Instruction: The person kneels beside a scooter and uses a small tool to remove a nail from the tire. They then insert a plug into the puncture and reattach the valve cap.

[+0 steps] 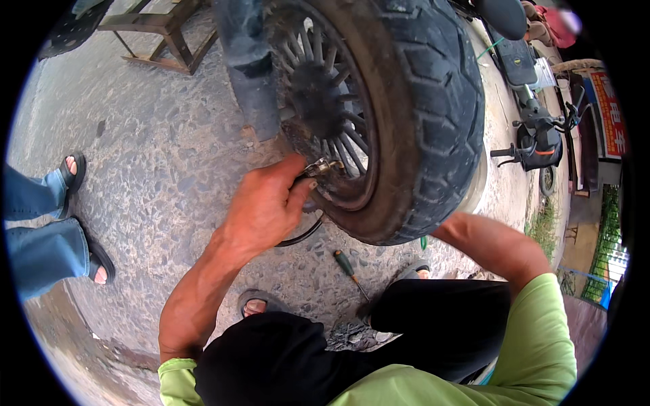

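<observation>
A black motor-scooter wheel with a worn, chunky tyre [443, 115] stands upright in front of me. Its dark hub [315, 98] and thin spokes face left. My left hand [267, 199] is closed around a small silver air chuck [317, 167], pinched between thumb and fingers at the inner edge of the rim, by the spokes. A black hose [305, 233] curves out below that hand. My right forearm reaches in from the right, and my right hand [452, 227] passes behind the lower tyre, which hides its fingers.
A screwdriver [349, 271] with a green handle lies on the stony ground between my feet. Another person's legs in jeans [51, 250] and sandals stand at the left. A wooden stool [166, 30] is at the back left, and a parked scooter [538, 139] stands on the right.
</observation>
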